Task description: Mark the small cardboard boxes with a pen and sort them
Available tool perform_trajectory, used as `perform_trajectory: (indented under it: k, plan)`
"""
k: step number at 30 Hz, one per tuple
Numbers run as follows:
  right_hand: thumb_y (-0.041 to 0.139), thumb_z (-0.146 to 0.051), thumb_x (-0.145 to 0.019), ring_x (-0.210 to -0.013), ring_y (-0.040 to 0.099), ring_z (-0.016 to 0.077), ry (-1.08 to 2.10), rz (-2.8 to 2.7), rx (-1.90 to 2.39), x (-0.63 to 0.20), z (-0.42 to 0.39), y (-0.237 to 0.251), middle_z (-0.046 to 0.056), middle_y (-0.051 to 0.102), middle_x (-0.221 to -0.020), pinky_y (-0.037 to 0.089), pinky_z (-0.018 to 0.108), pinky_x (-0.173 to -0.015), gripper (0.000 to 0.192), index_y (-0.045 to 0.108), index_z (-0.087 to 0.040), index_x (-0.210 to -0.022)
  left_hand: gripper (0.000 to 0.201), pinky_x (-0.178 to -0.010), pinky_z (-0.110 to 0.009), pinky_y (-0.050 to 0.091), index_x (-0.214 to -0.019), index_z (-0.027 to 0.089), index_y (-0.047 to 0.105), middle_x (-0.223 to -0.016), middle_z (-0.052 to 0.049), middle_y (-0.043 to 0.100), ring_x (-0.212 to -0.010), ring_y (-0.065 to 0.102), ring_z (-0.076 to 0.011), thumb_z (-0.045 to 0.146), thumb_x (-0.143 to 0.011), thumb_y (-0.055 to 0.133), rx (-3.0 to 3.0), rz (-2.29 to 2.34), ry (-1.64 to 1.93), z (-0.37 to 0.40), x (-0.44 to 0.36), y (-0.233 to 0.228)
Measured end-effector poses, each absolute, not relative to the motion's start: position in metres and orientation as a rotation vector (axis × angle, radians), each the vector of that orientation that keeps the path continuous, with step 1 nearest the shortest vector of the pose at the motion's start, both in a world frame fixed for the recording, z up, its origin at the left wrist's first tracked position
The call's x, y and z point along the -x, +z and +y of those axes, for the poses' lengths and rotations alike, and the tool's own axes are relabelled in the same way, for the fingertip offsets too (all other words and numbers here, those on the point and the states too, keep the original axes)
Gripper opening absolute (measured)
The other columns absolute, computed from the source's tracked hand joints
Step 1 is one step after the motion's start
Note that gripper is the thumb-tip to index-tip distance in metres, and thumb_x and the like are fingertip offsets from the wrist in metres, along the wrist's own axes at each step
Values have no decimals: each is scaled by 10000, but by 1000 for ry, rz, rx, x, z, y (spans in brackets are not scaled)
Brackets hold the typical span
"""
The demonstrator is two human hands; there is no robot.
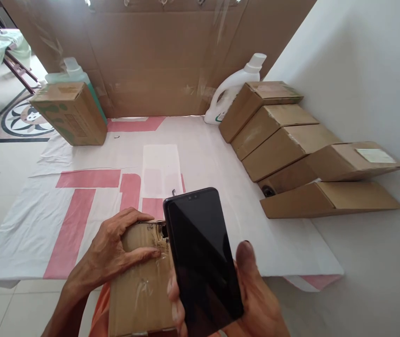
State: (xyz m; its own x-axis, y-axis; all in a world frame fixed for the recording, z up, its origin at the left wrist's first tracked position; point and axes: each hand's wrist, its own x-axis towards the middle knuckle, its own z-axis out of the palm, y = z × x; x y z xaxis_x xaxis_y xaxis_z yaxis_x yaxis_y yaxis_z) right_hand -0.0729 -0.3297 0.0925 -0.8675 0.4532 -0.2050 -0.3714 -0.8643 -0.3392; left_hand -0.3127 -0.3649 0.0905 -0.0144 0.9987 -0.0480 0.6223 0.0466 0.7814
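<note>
1. Right hand (256, 299): closed around a black smartphone (203, 255), thumb along the phone's right edge, fingertips showing at its left edge. The screen is dark and faces up toward the camera; the phone tilts slightly left at the top.
2. Left hand (115, 255): clamped on the top of a small cardboard box (141, 285), thumb pressed flat on its upper face, fingers curled over the far edge. The box shows clear tape and a torn opening at its upper right corner, just beside the phone.
3. Phone overlaps the box's right side; whether they touch cannot be told.
4. Both sit low in the view, over the near edge of a white sheet with pink blocks (80, 206) spread on the tiled floor.
5. Right of the sheet, against the white wall: a row of five cardboard boxes (284, 145), leaning one on the next.
6. Behind the row: a white detergent jug (233, 86).
7. Far left: a printed cardboard box (69, 112) with a green bottle (71, 70) behind it.
8. Backdrop: a large flattened cardboard panel (157, 56), upright.
</note>
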Motion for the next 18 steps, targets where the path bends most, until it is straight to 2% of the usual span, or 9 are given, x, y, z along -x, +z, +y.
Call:
perform_trajectory:
  k: [3, 6, 12, 15, 18]
  plan:
    - [442, -851, -940, -924, 758, 232, 2737, -329, 446, 76, -338, 96, 162, 790, -1095, 578, 359, -894, 864, 774, -113, -1242, 259, -829, -285, 527, -1093, 263, 694, -1057, 8, 704, -944, 681, -193, 280, -857, 798, -1639, 1698, 758, -364, 312, 88]
    - [376, -840, -965, -917, 755, 232, 2785, -321, 535, 77, -343, 95, 169, 771, -1152, 555, 366, -926, 875, 803, -101, -1154, 144, -755, -271, 505, -987, 233, 680, -961, 18, 685, -842, 655, -168, 256, -873, 765, -1638, 1704, 738, -364, 310, 88]
    - [419, -774, -989, -981, 749, 224, 2803, -162, 570, 79, -346, 94, 148, 783, -1131, 544, 344, -957, 796, 779, -101, -1216, 175, -834, -290, 525, -1022, 228, 680, -1055, -6, 701, -950, 670, -192, 254, -873, 767, -1610, 1673, 748, -363, 309, 90]
    - [448, -773, -976, -992, 761, 248, 2773, -215, 564, 81, -346, 97, 136, 795, -1132, 545, 381, -987, 749, 772, -153, -1243, 147, -840, -300, 543, -1003, 227, 687, -1030, -7, 705, -923, 679, -192, 255, -876, 756, -1603, 1668, 764, -364, 310, 88]
    - [433, -778, -975, -1007, 767, 258, 2743, -264, 597, 81, -346, 99, 144, 799, -1126, 540, 398, -1005, 747, 773, -170, -1244, 242, -906, -335, 561, -1110, 240, 700, -1116, -30, 724, -1004, 696, -223, 299, -883, 762, -1603, 1669, 792, -365, 311, 86]
